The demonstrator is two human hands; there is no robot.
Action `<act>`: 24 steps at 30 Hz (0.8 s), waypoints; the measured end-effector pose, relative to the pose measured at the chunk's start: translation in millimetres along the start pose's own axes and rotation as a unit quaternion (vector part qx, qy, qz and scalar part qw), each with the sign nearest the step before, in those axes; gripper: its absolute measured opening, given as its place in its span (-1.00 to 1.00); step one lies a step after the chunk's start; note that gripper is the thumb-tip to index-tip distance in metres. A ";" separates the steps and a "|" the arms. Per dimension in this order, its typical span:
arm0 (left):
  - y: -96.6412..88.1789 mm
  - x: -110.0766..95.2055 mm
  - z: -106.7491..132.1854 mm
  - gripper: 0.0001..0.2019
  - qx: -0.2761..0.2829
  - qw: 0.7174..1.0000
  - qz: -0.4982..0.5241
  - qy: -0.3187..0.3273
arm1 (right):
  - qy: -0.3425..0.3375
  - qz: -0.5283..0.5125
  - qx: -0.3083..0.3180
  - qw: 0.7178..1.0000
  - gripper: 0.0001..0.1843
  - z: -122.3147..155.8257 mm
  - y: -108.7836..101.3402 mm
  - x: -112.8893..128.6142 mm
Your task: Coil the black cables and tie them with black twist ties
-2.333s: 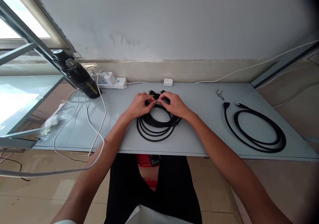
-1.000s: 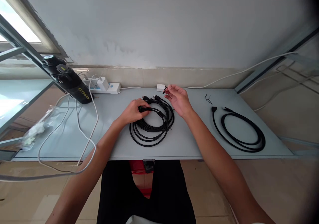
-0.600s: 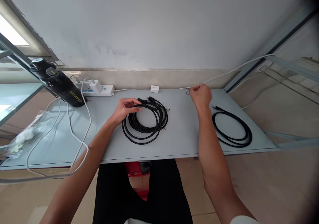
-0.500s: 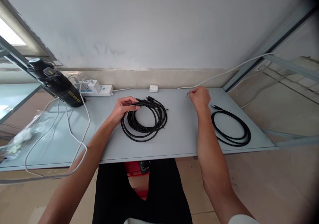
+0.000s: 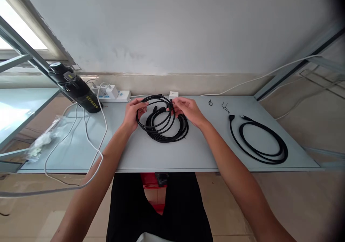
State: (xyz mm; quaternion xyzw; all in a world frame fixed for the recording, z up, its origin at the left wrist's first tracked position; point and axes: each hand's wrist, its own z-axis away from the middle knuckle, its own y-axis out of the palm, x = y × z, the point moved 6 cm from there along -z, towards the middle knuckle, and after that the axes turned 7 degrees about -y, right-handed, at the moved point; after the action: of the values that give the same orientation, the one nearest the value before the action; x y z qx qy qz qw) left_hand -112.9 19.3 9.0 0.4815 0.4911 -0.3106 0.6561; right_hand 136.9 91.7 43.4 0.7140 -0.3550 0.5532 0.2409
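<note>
A coiled black cable (image 5: 164, 125) lies at the middle of the grey table (image 5: 188, 152). My left hand (image 5: 134, 112) grips the coil's left side and lifts several loops off the table. My right hand (image 5: 188, 110) is closed on the coil's upper right part. A second black cable (image 5: 262, 141) lies loosely coiled on the right, untouched. Two small black twist ties (image 5: 210, 102) (image 5: 225, 107) lie between the two cables, near the table's back edge.
A white power strip (image 5: 113, 93) with plugged chargers sits at the back left, beside a black cylinder (image 5: 77, 89) marked in yellow. A small white box (image 5: 174, 94) is behind the coil. White cords (image 5: 88, 141) trail over the left edge. A plastic bag (image 5: 43, 141) lies far left.
My right hand carried a twist tie off the coil, set it down near the other tie, and came back to the coil. My left hand has lifted some loops.
</note>
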 end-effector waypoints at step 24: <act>48.1 2.8 32.4 -0.50 0.186 0.951 -0.246 -0.004 | 0.039 -0.052 0.052 0.997 -0.44 4.2 21.6 -11.3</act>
State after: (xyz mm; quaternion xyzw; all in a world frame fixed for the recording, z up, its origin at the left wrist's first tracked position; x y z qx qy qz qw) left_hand -58.5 5.6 23.9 0.4576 0.5255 -0.5501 0.4602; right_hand 121.3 77.6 30.4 0.7213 -0.2785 0.5849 0.2451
